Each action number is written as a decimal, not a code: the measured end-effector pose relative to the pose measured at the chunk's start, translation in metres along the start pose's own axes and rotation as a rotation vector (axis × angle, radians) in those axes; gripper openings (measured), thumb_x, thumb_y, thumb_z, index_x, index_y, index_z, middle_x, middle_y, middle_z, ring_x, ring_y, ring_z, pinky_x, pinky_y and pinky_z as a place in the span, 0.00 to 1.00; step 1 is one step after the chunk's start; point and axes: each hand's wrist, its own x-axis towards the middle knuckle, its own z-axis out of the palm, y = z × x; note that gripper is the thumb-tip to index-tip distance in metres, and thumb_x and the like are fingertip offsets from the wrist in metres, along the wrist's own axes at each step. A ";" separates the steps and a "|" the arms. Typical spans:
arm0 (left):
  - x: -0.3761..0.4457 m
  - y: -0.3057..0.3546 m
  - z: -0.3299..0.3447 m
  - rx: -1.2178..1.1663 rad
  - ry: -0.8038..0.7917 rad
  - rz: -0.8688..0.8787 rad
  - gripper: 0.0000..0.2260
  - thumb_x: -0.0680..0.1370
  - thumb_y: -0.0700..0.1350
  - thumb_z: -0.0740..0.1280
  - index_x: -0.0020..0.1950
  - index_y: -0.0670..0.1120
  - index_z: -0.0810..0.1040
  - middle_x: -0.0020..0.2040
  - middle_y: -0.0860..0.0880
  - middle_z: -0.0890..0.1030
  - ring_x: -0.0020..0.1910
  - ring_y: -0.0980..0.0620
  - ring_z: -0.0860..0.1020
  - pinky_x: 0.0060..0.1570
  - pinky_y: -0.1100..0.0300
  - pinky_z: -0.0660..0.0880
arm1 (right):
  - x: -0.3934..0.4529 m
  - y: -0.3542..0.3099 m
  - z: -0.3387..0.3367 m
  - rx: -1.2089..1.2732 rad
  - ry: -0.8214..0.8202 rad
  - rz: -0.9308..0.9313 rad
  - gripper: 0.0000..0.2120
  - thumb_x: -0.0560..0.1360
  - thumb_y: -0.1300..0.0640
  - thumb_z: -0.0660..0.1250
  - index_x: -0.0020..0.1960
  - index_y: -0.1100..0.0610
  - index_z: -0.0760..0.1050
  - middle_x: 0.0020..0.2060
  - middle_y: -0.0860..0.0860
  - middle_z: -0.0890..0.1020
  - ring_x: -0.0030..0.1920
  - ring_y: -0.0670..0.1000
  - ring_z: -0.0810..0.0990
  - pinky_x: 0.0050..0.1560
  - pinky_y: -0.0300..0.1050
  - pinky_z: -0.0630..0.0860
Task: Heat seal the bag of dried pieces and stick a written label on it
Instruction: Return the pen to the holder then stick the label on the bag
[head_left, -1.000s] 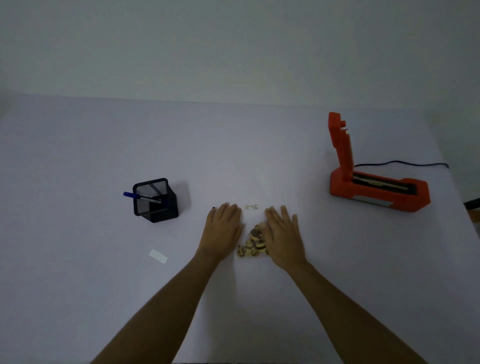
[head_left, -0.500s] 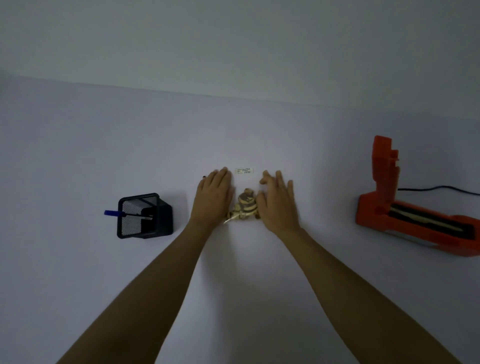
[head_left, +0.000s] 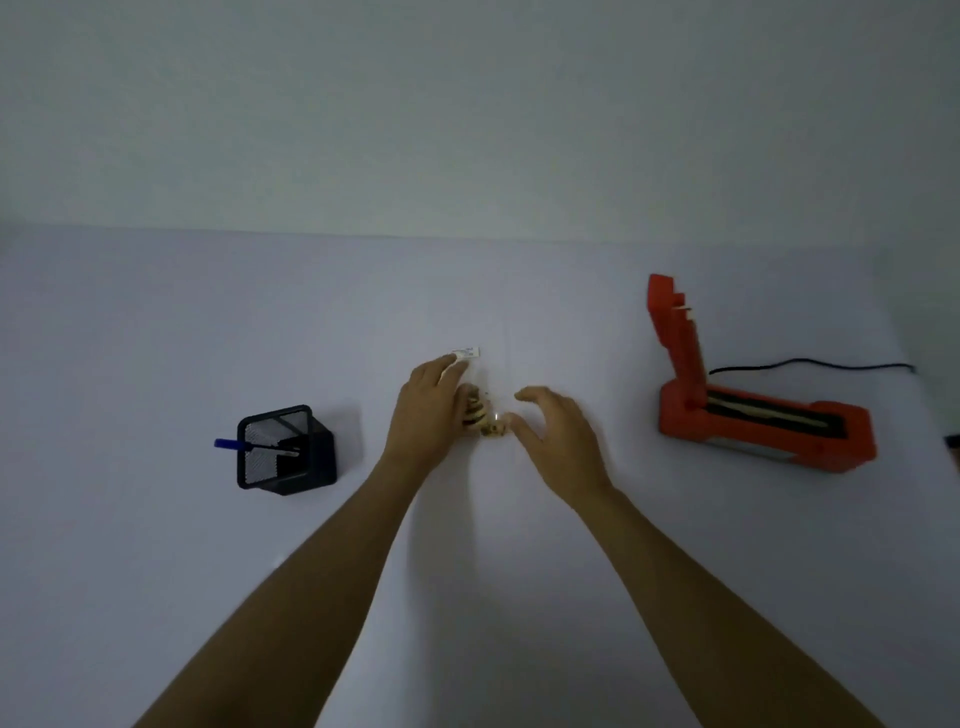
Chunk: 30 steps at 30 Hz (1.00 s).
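A clear bag of dried pieces (head_left: 482, 419) lies on the white table (head_left: 156, 338) in the middle. A small written label (head_left: 466, 352) sits at its far end. My left hand (head_left: 429, 411) covers the bag's left side and holds it, with the fingertips reaching up to the label. My right hand (head_left: 562, 441) hovers just right of the bag with curled, spread fingers and nothing in it. The orange heat sealer (head_left: 758, 423) stands to the right with its lid (head_left: 675, 338) raised.
A black mesh pen holder (head_left: 284, 451) with a blue pen (head_left: 228, 444) sticking out stands to the left. A black cable (head_left: 810, 362) runs from the sealer toward the table's right edge. A plain wall rises behind the table.
My right hand has lifted off the bag and drawn back to the right with its fingers apart. My left hand stays on the bag. The view has tilted up.
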 end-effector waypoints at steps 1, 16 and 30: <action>-0.004 0.009 -0.001 -0.021 0.003 0.014 0.16 0.81 0.43 0.60 0.68 0.41 0.72 0.68 0.41 0.74 0.66 0.40 0.71 0.63 0.49 0.71 | -0.014 0.002 -0.009 0.006 0.022 0.024 0.13 0.77 0.48 0.67 0.57 0.54 0.77 0.54 0.47 0.81 0.57 0.47 0.76 0.58 0.42 0.73; 0.018 0.207 0.053 -0.303 -0.343 -0.103 0.31 0.78 0.43 0.65 0.77 0.44 0.55 0.76 0.43 0.62 0.72 0.45 0.65 0.70 0.52 0.65 | -0.093 0.152 -0.220 0.029 0.642 0.566 0.27 0.75 0.64 0.66 0.72 0.62 0.63 0.68 0.61 0.68 0.69 0.60 0.68 0.66 0.53 0.68; 0.050 0.259 0.099 -0.508 -0.098 -0.340 0.15 0.81 0.43 0.60 0.67 0.44 0.73 0.53 0.44 0.82 0.44 0.49 0.78 0.45 0.61 0.70 | -0.026 0.202 -0.239 0.175 0.435 0.455 0.20 0.75 0.66 0.62 0.67 0.58 0.73 0.58 0.54 0.77 0.55 0.50 0.75 0.58 0.41 0.70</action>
